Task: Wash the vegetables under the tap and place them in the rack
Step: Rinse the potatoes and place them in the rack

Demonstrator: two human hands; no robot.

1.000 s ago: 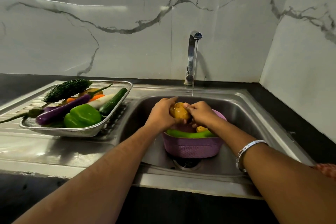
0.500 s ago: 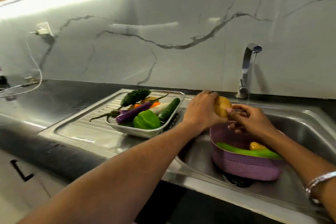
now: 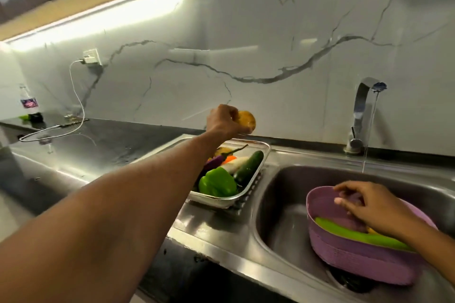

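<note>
Head view: the left hand [image 3: 222, 119] has its fingers curled round a potato [image 3: 247, 122], held above the far end of the rack [image 3: 222, 200], which sits just below it. The potato looks firm, fairly heavy and probably slippery when wet, so a full wrap round its middle suits it. The right hand [image 3: 369, 205], fingers loosely spread and holding nothing, hovers over the purple basket [image 3: 357, 258], where a long green vegetable [image 3: 349, 232] lies beneath it.

The left arm [image 3: 138, 194] hides much of the rack [image 3: 231, 200]
</note>
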